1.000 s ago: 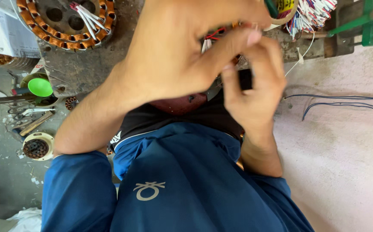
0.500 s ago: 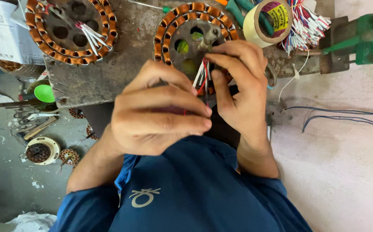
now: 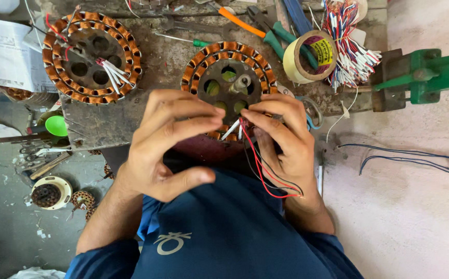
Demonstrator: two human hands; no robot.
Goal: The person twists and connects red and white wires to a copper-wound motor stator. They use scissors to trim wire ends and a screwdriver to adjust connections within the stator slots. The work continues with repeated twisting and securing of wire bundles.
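- I'm pinching white-sleeved leads (image 3: 230, 130) between left hand (image 3: 170, 142) and right hand (image 3: 281, 139), fingers curled closed.
- They're sitting at the wound stator's (image 3: 228, 77) near edge on the bench (image 3: 162, 57).
- I'm judging the coils as wound; red and black wires (image 3: 265, 181) are hanging loose, unjoined.

I am looking down at a small motor-repair workshop. A worn, stained workbench (image 3: 131, 121) carries two copper-wound stators: one (image 3: 91, 57) at its left end, another (image 3: 229, 82) at its middle. Beyond the middle stator lie pliers (image 3: 273, 36) and a screwdriver (image 3: 183, 39); to its right sit a tape roll (image 3: 309, 57), a bundle of coloured wire leads (image 3: 348, 46) and a green vise (image 3: 423, 75). Left of the bench, loose tools and smaller windings (image 3: 48, 192) litter the concrete floor (image 3: 7, 237).
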